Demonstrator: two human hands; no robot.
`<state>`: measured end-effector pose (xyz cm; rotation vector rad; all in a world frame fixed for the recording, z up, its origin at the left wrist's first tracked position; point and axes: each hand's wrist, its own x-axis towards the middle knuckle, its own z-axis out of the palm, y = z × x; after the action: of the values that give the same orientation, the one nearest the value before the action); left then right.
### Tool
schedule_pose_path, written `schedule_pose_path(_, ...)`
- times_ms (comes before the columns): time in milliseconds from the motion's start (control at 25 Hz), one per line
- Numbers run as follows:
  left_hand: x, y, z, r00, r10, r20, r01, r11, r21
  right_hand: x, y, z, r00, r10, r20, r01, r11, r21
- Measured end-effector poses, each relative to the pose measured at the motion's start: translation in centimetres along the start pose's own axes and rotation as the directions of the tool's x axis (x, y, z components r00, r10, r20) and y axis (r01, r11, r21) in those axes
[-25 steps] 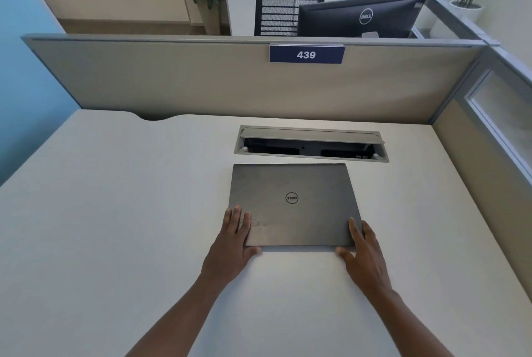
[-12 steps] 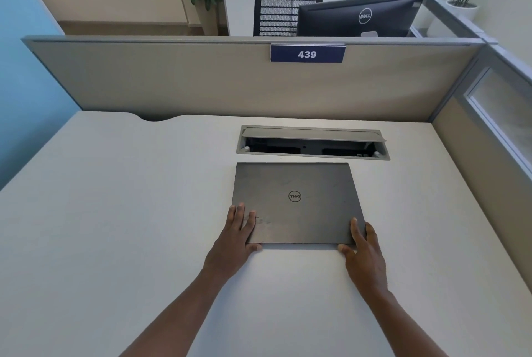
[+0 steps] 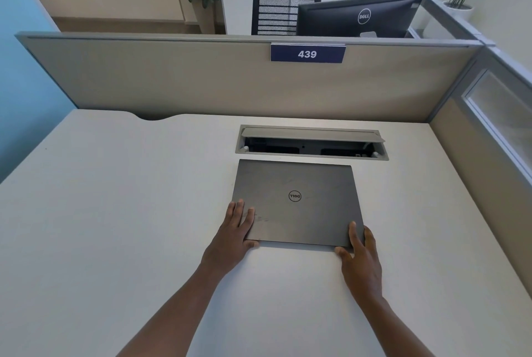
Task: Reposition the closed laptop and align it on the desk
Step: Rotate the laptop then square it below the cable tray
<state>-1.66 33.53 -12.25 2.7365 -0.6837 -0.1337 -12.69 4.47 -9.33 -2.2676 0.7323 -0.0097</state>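
The laptop (image 3: pixel 296 201) has a matt dark-grey lid that looks like brushed metal, with faint smudges near its front edge. The desk (image 3: pixel 115 227) is a smooth, matt off-white laminate. The cable box (image 3: pixel 312 142) has a dull silver metal-like frame and flap. The partition (image 3: pixel 201 83) looks like beige cloth with a grey metal rim. The monitor (image 3: pixel 359 15) back is black plastic with a slight sheen.
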Motion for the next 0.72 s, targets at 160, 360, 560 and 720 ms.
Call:
schedule_pose_path(160, -0.1, -0.18, 0.06, 1.0, 0.016, -0.024, -0.016, 1.0, 0.018, 0.13, 0.1, 0.13, 1.0, -0.006, 0.003, 0.006, 1.0, 0.001)
schedule_pose_path(360, -0.16, -0.06, 0.05, 0.999, 0.016, -0.029, -0.015, 0.999, 0.037, 0.01, 0.15, 0.27, 1.0, -0.006, -0.004, 0.006, 1.0, 0.005)
schedule_pose_path(560, -0.44, 0.24, 0.11, 0.999, -0.002, -0.041, 0.004, 0.999, 0.053, 0.0, 0.31, 0.27, 1.0, -0.01, 0.002, 0.01, 1.0, 0.009)
schedule_pose_path(720, -0.66, 0.27, 0.33, 0.998, -0.021, -0.052, 0.023, 0.999, 0.035, 0.06, 0.39, 0.48, 1.0, -0.017, 0.007, 0.017, 1.0, 0.014)
